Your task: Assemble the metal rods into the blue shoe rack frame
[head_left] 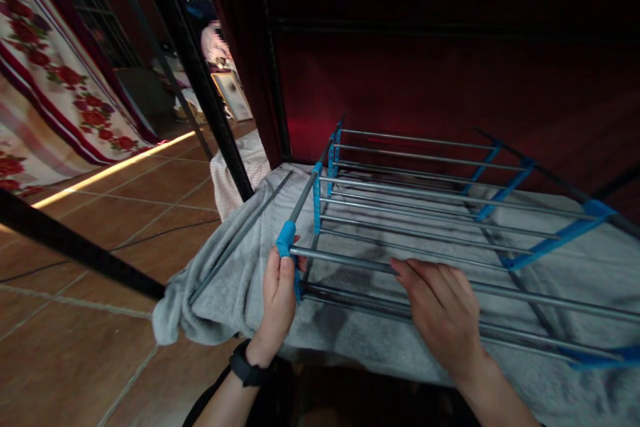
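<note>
A rack of grey metal tubes with blue plastic connectors lies on a grey blanket. My left hand, a black band on its wrist, is closed around the blue corner connector at the near left. One long front tube runs from that connector to the right. Across this tube my right hand is closed, its thumb and fingers pinching it. Blue side pieces join the tubes on the left, with more on the right. A loose tube rests on the blanket at left.
Black metal posts stand at the left, one slanting low across the tiled floor. A dark red panel rises behind the rack. A floral curtain hangs at far left. A thin cable crosses the floor.
</note>
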Available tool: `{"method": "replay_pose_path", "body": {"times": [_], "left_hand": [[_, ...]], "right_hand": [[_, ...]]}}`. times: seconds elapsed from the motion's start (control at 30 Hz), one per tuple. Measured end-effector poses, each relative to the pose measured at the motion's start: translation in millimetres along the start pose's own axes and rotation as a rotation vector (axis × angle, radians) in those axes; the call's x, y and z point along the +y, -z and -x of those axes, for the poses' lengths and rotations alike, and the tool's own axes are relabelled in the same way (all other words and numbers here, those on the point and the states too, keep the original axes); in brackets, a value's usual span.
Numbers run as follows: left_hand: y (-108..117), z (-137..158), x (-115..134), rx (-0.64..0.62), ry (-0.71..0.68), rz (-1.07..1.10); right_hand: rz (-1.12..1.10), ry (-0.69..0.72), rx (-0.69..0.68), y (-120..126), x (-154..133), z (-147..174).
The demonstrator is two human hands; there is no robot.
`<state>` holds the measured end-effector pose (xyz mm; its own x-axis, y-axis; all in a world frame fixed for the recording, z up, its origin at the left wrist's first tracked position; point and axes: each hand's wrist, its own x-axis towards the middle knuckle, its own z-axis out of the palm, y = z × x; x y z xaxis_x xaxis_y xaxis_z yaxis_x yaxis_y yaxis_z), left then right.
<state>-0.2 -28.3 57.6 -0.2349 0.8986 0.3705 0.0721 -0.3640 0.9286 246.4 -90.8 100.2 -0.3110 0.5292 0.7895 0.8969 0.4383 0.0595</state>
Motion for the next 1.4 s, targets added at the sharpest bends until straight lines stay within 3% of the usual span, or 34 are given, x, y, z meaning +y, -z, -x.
{"method": "replay_pose_path", "body": {"times": [1.4], "left_hand": [[-4.7, 1.8, 0.0, 0.005, 0.001, 0.06]], "right_hand": [[-0.014, -0.015, -0.044, 5.4, 2.9, -6.8]]}}
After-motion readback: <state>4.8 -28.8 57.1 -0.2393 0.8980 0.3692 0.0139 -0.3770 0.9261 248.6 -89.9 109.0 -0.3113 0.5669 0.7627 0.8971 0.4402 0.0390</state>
